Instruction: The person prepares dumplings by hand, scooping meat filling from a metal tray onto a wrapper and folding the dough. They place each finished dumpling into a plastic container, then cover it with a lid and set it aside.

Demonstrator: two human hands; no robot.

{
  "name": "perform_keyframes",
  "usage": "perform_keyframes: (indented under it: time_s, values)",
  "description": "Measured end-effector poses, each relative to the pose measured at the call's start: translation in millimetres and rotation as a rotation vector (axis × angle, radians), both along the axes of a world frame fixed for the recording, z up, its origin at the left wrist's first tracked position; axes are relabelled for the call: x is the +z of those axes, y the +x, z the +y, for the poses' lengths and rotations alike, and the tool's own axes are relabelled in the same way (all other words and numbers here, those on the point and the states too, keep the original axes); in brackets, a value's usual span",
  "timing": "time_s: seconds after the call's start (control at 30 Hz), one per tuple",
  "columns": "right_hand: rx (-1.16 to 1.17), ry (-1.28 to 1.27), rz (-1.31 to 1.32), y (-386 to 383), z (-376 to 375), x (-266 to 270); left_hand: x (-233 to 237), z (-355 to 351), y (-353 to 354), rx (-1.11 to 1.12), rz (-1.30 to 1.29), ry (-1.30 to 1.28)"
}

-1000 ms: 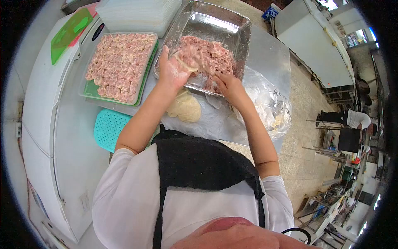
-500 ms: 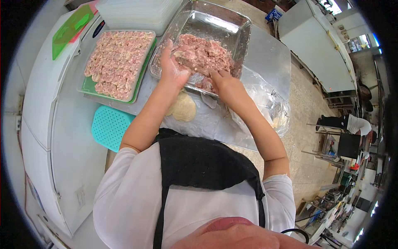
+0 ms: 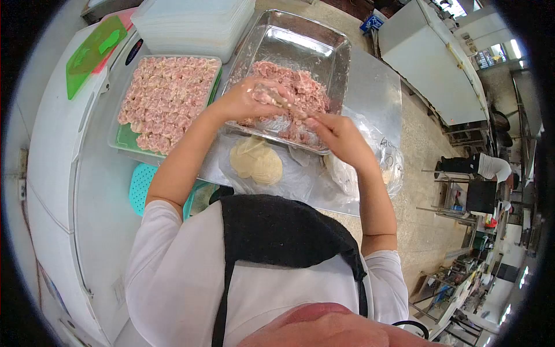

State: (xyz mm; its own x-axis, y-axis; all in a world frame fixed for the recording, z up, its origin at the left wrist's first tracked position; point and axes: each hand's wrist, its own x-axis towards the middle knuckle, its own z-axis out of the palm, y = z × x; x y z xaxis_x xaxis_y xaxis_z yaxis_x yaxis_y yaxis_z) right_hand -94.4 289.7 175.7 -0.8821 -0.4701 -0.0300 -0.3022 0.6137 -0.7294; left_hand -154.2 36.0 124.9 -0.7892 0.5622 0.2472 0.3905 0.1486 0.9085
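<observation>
Over the near left part of a metal pan (image 3: 300, 46), my left hand (image 3: 245, 101) is curled round a wrapper with meat filling (image 3: 269, 95), partly hidden by the fingers. My right hand (image 3: 344, 139) is closed on a thin, meat-smeared spreading tool (image 3: 302, 115), its tip by my left hand. Below both hands, pink minced meat (image 3: 306, 87) lies heaped in the pan. Round pale-yellow dough wrappers (image 3: 257, 162) lie on plastic just in front of the pan. To the left, a tray (image 3: 123, 136) carries rows of meat-filled dumplings (image 3: 167, 92).
Stacked clear plastic boxes (image 3: 185, 26) stand behind the dumpling tray. A clear plastic bag (image 3: 376, 156) lies at the table's right. Turquoise perforated basket (image 3: 139, 188) sits low at left, beside a white freezer (image 3: 63, 173). A person (image 3: 491, 166) bends at the far right.
My left hand has turned from an open palm to curled fingers over the filling. My right hand has moved right and down, away from it. The view has shifted slightly.
</observation>
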Motion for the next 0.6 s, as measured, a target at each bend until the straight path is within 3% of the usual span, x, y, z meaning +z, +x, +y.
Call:
perform_keyframes:
  time_s: [0.03, 0.07, 0.13, 0.17, 0.23, 0.27, 0.33, 0.4, 0.43, 0.5, 0.57, 0.6]
  values:
    - [0.053, -0.011, 0.028, -1, -5, -7, 6, -3, -3, -0.160, -0.223, -0.086]
    - [0.106, -0.023, 0.058, -4, -7, -15, 4, -5, -5, -0.164, -0.223, -0.084]
    - [0.107, 0.005, 0.068, -17, -1, -37, -7, -9, -8, -0.155, 0.133, -0.164]
    - [0.109, 0.030, 0.077, -23, 2, -46, -14, -10, -10, -0.159, 0.136, -0.164]
    - [0.029, 0.161, 0.223, -29, 7, -56, -31, -11, -15, -0.026, -0.144, -0.195]
    - [-0.044, 0.294, 0.366, -31, 10, -57, -39, -10, -16, -0.034, -0.137, -0.196]
    - [-0.107, 0.248, 0.425, -17, -3, -49, -57, -9, -20, 0.233, -0.379, -0.082]
    - [-0.133, 0.228, 0.508, -5, -9, -56, -83, -10, -31, 0.194, -0.261, -0.073]
    - [-0.146, 0.233, 0.513, -9, -3, -71, -84, -8, -33, 0.163, -0.154, -0.063]
    - [-0.176, 0.221, 0.449, -19, 12, -99, -86, -4, -29, 0.216, -0.271, -0.154]
    - [-0.203, 0.222, 0.419, -21, 31, -92, -88, -4, -24, 0.336, -0.177, -0.242]
    - [-0.224, 0.147, 0.261, -18, 39, -84, -91, -5, -25, 0.278, -0.192, -0.232]
